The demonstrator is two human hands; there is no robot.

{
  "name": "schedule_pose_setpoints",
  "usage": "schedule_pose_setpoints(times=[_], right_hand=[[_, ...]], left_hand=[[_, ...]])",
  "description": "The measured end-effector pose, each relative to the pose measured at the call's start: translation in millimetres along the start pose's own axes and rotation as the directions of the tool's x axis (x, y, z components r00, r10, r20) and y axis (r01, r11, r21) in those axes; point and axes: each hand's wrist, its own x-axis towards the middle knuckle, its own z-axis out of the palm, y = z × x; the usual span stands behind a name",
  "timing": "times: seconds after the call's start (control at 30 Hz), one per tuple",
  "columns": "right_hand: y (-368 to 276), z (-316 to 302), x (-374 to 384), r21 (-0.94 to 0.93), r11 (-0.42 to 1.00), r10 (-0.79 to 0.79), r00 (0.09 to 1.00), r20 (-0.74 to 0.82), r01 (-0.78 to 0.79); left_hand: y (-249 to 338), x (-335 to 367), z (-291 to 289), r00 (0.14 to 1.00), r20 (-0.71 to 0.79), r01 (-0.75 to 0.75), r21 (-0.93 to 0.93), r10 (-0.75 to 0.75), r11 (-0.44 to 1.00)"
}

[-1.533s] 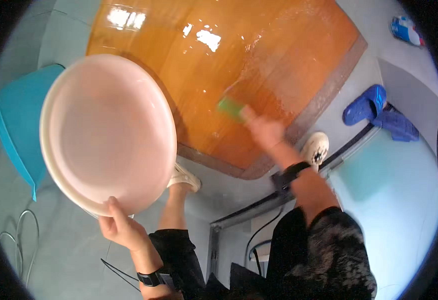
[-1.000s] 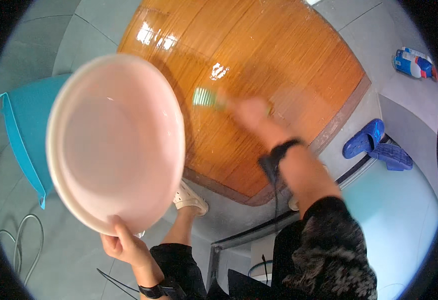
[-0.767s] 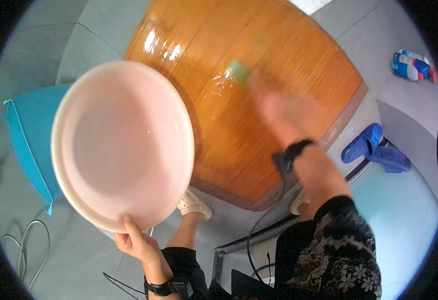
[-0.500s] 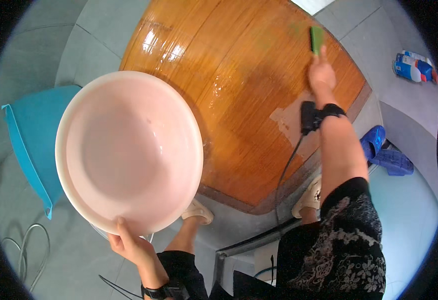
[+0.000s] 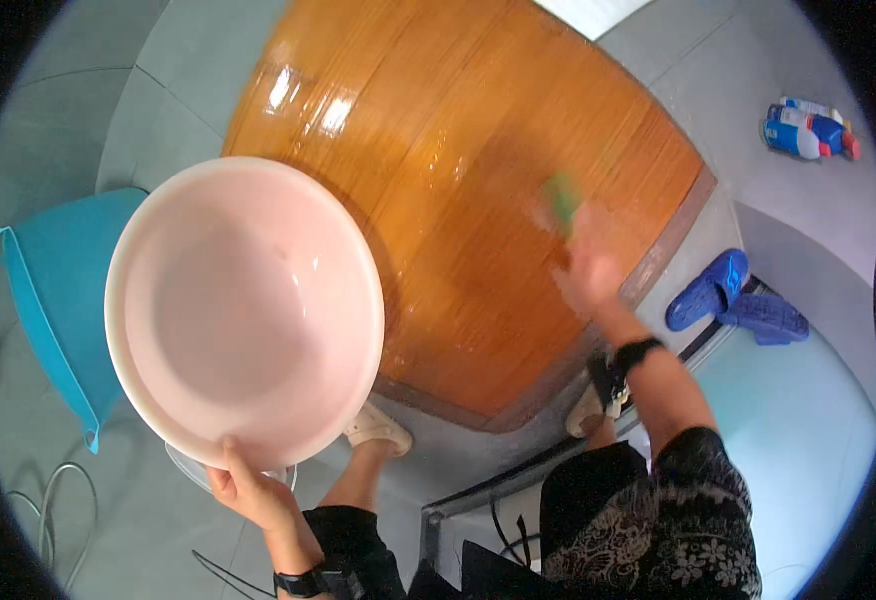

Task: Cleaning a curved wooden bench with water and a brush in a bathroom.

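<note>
A large pink basin (image 5: 243, 310) is tilted toward me on the left, its inside wet with a few drops. My left hand (image 5: 253, 495) is closed on its near rim, thumb over the inside and fingers hidden underneath. On the right, my right hand (image 5: 593, 265) is smeared by motion above the wet wooden panel (image 5: 438, 270). It grips a small green brush (image 5: 562, 203), also blurred, so its bristles cannot be made out. Water shines in patches on the brown panel beneath.
A teal container (image 5: 68, 290) stands left of the basin. Blue slippers (image 5: 708, 290) and several bottles (image 5: 803, 130) lie to the right. A hose (image 5: 58, 510) curls on the grey floor at lower left. My feet in beige clogs (image 5: 378, 428) stand at the panel's near edge.
My right hand has pulled the brush back across the panel, nearer to me and to the left. My left hand still holds the basin, almost in place. The view has shifted slightly.
</note>
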Motion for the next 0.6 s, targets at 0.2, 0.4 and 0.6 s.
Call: schedule_pose_setpoints(times=[0.2, 0.4, 0.6], right_hand=[[-21, -9, 133, -0.488, 0.777, 0.594, 0.719, 0.361, -0.397], [-170, 18, 78, -0.545, 0.826, -0.052, 0.982, 0.18, 0.144], [-105, 62, 151, -0.446, 0.84, 0.53, 0.637, 0.56, -0.308]], left_hand=[[-1, 9, -2, 1.0, 0.017, 0.013, -0.07, -0.012, 0.997], [13, 22, -9, 0.987, -0.016, 0.153, -0.17, -0.158, 0.973], [10, 39, -23, 0.88, 0.092, 0.436, -0.543, -0.465, 0.718]])
